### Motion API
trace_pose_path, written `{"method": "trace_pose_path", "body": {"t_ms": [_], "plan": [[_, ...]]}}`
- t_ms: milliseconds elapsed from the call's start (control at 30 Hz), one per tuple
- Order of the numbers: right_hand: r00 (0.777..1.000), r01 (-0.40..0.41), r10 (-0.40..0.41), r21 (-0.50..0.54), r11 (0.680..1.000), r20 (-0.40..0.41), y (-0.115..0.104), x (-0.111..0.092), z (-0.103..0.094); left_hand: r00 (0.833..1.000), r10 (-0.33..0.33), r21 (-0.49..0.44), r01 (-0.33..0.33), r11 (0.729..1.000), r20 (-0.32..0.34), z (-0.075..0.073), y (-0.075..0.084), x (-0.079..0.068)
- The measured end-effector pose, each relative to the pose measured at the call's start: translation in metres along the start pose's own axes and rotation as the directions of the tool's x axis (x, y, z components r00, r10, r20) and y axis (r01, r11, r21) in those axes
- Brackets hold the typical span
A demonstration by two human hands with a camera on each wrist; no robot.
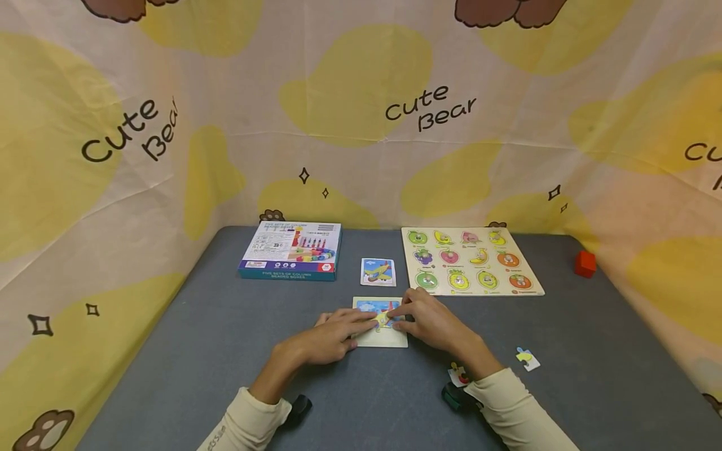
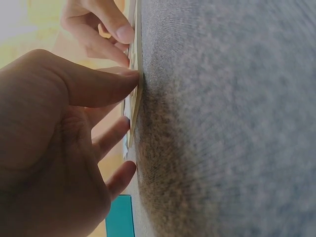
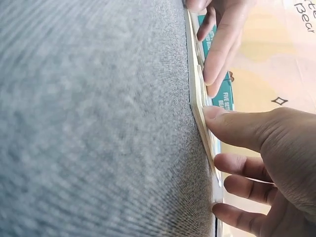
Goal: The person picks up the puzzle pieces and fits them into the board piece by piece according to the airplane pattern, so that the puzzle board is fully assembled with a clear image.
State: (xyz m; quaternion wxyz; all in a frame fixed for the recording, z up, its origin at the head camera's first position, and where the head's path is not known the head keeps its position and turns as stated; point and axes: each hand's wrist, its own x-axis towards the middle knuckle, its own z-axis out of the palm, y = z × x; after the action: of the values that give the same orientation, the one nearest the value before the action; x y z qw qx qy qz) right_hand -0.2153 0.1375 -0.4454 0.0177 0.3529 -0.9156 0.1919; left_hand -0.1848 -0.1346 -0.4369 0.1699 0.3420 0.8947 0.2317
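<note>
Cream fabric backdrop [image 1: 271,113] with yellow patches stands behind a grey, finely textured tabletop [image 1: 225,351]. Pale, wood-like rectangular puzzle board [image 1: 381,340] bearing a blue-sky picture lies near centre. Left hand [image 1: 333,335]: fingers extended, resting on its left part, no grasp. Right hand [image 1: 431,319]: fingers relaxed, touching the picture's right part, not clenched. Board judged light, stiff, apt to slide; hold by opposite edges. Yellow-and-blue knobbed jigsaw piece [image 1: 528,358], well right: probably light, smooth-faced, knob somewhat fragile; pinch by its rim.
</note>
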Motion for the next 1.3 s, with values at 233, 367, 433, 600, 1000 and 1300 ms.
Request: {"method": "trace_pose_path", "body": {"t_ms": [233,367,433,600,1000,1300], "plan": [[0.999,-0.047,0.048,0.021,0.999,-0.017,-0.002,0.000,0.001,1.000,-0.002,0.003,0.002,1.000,-0.003,0.000,0.000,0.000],[0.998,-0.061,0.062,0.026,0.998,-0.027,-0.002,0.000,0.002,1.000,-0.008,0.007,0.008,1.000,-0.016,0.001,0.001,0.003],[0.997,-0.066,0.067,0.033,0.997,-0.028,-0.003,0.001,0.002,1.000,-0.006,0.011,0.006,1.000,-0.028,0.001,0.002,0.004],[0.997,-0.067,0.068,0.049,0.997,-0.026,-0.002,0.001,0.002,0.999,0.006,-0.006,-0.006,1.000,-0.035,0.002,0.005,0.005],[0.996,-0.084,0.087,0.074,0.994,-0.025,-0.001,0.002,0.003,0.999,-0.044,-0.039,0.045,0.998,0.028,0.002,0.012,0.006],[0.997,-0.072,0.070,0.100,0.992,0.029,0.003,-0.009,-0.010,0.998,-0.051,0.029,0.050,0.998,0.042,0.002,0.013,0.010]]}}
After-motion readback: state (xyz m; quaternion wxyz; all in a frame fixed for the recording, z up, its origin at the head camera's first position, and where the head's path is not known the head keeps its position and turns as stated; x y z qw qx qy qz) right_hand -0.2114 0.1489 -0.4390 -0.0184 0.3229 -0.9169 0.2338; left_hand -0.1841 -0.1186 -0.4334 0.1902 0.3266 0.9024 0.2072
